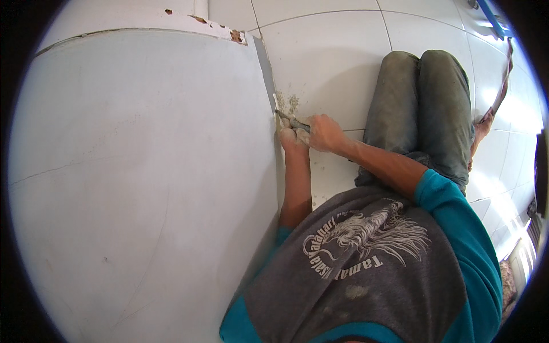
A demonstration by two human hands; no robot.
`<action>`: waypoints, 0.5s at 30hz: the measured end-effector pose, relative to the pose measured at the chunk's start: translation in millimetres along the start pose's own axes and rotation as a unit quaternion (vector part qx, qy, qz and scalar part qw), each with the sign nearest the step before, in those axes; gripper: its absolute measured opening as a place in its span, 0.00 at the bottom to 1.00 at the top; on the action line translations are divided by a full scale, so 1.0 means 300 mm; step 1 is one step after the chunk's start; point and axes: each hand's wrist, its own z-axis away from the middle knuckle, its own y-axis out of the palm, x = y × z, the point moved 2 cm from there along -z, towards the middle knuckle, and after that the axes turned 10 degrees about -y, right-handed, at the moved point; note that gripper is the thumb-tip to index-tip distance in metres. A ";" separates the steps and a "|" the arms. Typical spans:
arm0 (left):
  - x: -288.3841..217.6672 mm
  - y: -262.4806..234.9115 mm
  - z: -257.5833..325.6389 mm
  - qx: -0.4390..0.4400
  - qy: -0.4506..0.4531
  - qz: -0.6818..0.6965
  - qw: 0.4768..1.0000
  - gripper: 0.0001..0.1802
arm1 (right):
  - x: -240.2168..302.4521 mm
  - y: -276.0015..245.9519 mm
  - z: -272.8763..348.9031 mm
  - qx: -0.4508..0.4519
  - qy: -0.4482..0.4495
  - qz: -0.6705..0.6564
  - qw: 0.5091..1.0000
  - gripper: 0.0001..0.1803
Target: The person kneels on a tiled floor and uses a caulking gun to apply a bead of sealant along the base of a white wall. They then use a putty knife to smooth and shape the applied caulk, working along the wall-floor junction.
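My right hand (326,132) is closed round a narrow dark hand tool (298,124). The tool points left, and its slim tip meets the foot of the grey-white wall (143,171), where the wall joins the floor. Just below the tool is my left hand (293,139), its fingers curled and smeared with pale grey paste. A greyish lump (302,136) shows between the two hands; whether it is paste or dusty fingers, I cannot tell. Crumbs of grey-green material (290,102) lie on the floor beyond the tool.
White floor tiles (326,34) with dark joints surround me. My bent legs (420,108) are to the right. The wall's far end has a chipped, broken edge (235,36). Something blue (493,20) stands at the far right, and a thin crack (63,167) runs across the wall.
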 end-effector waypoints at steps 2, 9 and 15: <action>0.004 -0.004 -0.002 0.022 -0.008 -0.003 1.000 0.21 | -0.004 -0.002 -0.002 -0.012 -0.009 -0.014 1.000 0.17; 0.010 0.019 0.011 -0.009 -0.021 0.003 1.000 0.27 | -0.044 0.013 -0.018 -0.024 -0.028 -0.038 0.999 0.24; 0.016 0.042 0.047 -0.034 -0.004 -0.015 0.999 0.29 | -0.057 0.017 -0.013 0.008 -0.011 -0.026 1.000 0.24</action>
